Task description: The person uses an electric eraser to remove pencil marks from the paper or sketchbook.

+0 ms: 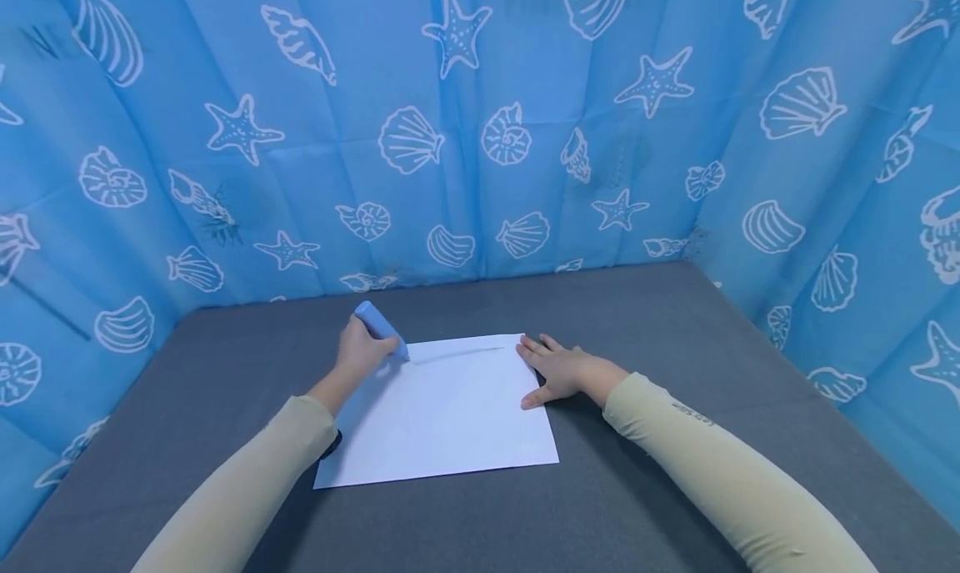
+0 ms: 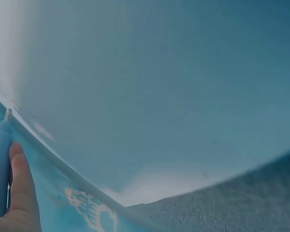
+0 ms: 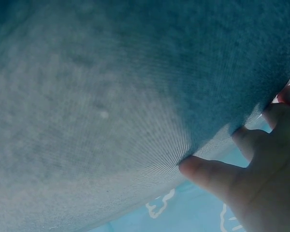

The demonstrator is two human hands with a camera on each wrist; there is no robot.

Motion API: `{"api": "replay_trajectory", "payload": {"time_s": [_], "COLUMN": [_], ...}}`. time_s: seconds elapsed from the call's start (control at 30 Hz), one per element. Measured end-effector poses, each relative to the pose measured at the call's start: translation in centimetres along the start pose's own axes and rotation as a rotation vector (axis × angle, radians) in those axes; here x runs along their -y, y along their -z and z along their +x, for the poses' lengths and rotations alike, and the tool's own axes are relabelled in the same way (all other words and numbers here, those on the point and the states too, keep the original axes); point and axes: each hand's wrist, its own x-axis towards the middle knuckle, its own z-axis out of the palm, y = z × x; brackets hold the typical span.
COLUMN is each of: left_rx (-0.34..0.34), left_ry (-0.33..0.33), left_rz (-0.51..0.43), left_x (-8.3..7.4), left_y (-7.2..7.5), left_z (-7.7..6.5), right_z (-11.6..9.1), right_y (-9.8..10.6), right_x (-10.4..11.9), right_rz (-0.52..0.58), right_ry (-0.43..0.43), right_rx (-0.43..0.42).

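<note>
A white sheet of paper (image 1: pixel 442 427) lies on the grey tabletop. Near its upper left corner my left hand (image 1: pixel 362 349) grips a thick blue pen (image 1: pixel 377 321), tilted with its tip at the paper. The left wrist view shows that pen (image 2: pixel 0 164) with a narrow metallic-looking tip, and a finger (image 2: pixel 22 186) along its side. A thin greyish line (image 1: pixel 461 354) runs from close by the tip toward the upper right corner. My right hand (image 1: pixel 557 368) rests with spread fingers over the sheet's right edge, its thumb lower down; the right wrist view shows this hand (image 3: pixel 266 169) too.
Grey cloth-like surface (image 1: pixel 420 523) surrounds the paper. A blue curtain (image 1: pixel 465 189) with white shells and starfish stands along the back and both sides of the table. A black band (image 1: pixel 331 444) shows at the left wrist.
</note>
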Motion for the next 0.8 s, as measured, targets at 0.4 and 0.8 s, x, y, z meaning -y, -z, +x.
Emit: {"api": "replay_trajectory", "payload": {"time_s": [0.4,0.8], "left_rx": [0.022,-0.001], "left_ry": [0.101,0.282], "left_rz": [-0.068,-0.331], "left_x": [-0.45,-0.12], "left_y": [0.13,-0.28], "left_z": [0.04,-0.58], "right_z": [0.25,-0.36], "right_y": [0.5,0.1], "right_x": [0.07,0.08], "right_rz": [-0.009,0.013], "right_ry": [0.007,0.037], "right_rx": [-0.005,-0.018]}}
